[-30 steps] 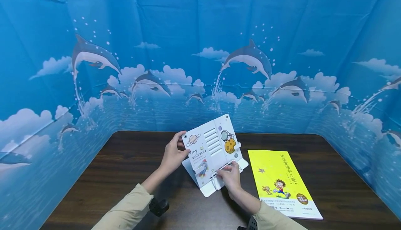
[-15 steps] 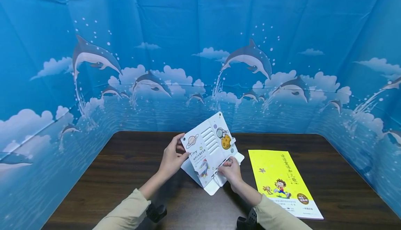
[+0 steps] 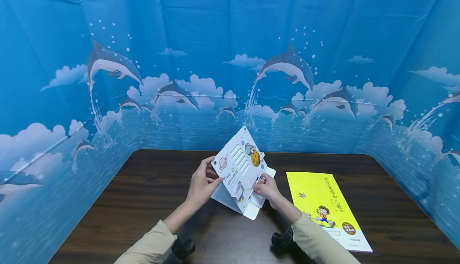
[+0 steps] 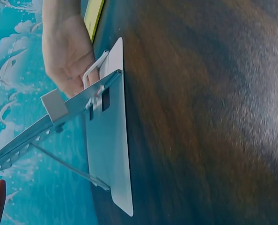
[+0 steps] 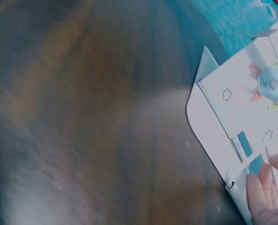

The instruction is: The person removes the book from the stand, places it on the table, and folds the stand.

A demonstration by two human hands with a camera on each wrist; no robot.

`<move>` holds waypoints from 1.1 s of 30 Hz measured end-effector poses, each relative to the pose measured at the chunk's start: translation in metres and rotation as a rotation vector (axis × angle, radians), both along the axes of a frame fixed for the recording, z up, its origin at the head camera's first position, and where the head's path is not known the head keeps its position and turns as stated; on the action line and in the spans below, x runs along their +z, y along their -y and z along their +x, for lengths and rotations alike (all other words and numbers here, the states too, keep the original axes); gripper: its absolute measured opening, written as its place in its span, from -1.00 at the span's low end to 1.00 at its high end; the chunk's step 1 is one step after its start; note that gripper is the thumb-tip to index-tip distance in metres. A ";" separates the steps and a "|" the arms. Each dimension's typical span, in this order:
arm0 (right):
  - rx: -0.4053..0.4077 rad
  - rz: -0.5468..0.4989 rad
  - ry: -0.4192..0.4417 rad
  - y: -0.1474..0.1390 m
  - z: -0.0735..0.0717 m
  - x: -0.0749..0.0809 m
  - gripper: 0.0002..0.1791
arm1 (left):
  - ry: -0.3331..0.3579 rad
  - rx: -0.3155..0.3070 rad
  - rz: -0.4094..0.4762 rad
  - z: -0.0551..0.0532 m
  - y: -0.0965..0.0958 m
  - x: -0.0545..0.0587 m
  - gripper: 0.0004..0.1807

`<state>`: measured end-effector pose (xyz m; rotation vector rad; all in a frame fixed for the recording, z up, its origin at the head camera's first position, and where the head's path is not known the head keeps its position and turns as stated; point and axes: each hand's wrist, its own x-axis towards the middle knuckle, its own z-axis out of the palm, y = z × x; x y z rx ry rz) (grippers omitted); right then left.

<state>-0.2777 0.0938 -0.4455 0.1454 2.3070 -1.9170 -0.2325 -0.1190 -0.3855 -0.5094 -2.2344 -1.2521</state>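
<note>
A white book stand (image 3: pixel 231 166) printed with planets, a rocket and "Tiny universe" stands angled on the dark table. Its panel leans back over a flat base (image 4: pixel 111 159), with a thin wire prop (image 4: pixel 66 164) between them in the left wrist view. My left hand (image 3: pixel 201 182) pinches the panel's upper left edge, thumb in front and fingers behind. At the lower edge, beside the slots and the wire page holder, my right hand (image 3: pixel 269 191) grips the stand with thumb and curled fingers (image 5: pixel 258 192).
To the right, a yellow picture-covered book (image 3: pixel 312 188) lies flat on the wooden table (image 3: pixel 143 192), close to my right forearm. A blue dolphin-print curtain (image 3: pixel 215 56) hangs behind the table's far edge.
The book stand has turned counter-clockwise, its right side swinging away from me and its front lower corner moving right. Both hands have kept hold of it throughout.
</note>
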 end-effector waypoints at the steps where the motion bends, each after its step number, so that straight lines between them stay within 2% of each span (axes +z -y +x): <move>1: 0.008 0.009 0.008 -0.001 -0.002 0.000 -0.35 | -0.005 -0.002 0.001 0.001 -0.001 -0.001 -0.29; 16: 0.175 0.081 0.079 -0.027 -0.033 -0.004 -0.30 | -0.090 0.064 0.010 0.018 -0.032 -0.013 -0.30; 19: 0.196 0.088 0.100 -0.030 -0.036 -0.003 -0.30 | -0.104 0.076 0.004 0.020 -0.036 -0.015 -0.30; 26: 0.256 0.072 0.098 -0.034 -0.039 -0.001 -0.31 | -0.160 0.062 -0.020 0.026 -0.044 -0.017 -0.31; 33: 0.265 0.071 0.087 -0.034 -0.041 -0.005 -0.32 | -0.188 0.080 -0.044 0.029 -0.045 -0.017 -0.33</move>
